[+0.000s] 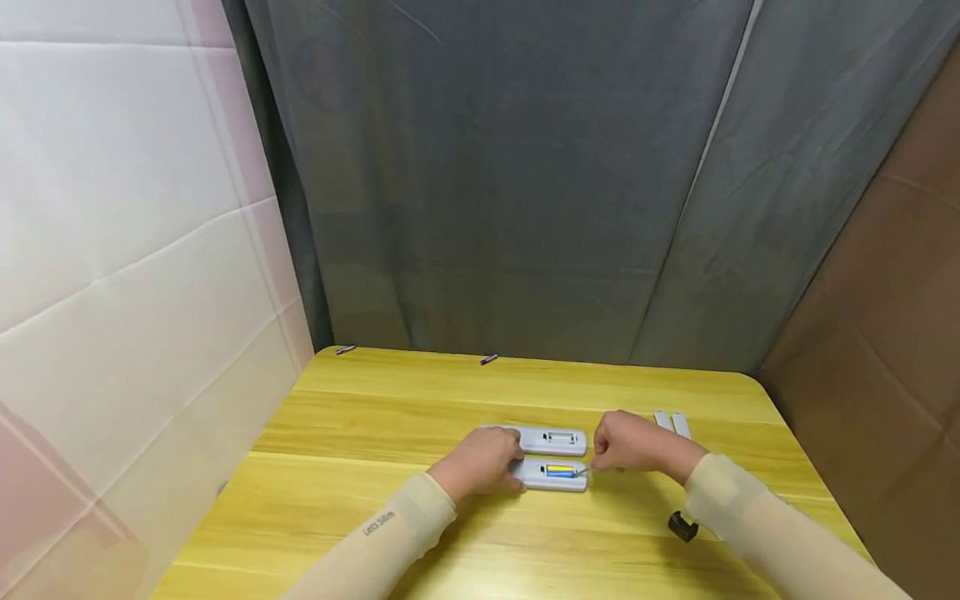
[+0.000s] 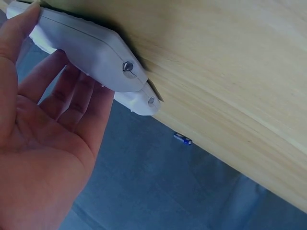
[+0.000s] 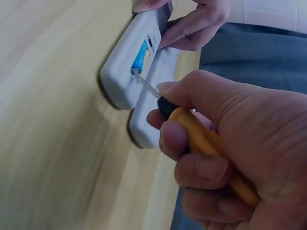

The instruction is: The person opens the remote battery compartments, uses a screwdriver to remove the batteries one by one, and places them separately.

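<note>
Two white remotes lie back-up, side by side, on the yellow table. The near remote has a blue and yellow battery in its bay; the far remote shows an empty bay. My left hand holds the near remote's left end, thumb on one side and fingers on the other. My right hand grips an orange-handled screwdriver. Its thin tip touches the end of the battery.
Two white battery covers lie behind my right hand. A small black object sits by my right forearm. Two loose batteries lie along the far edge. A grey curtain hangs behind the table.
</note>
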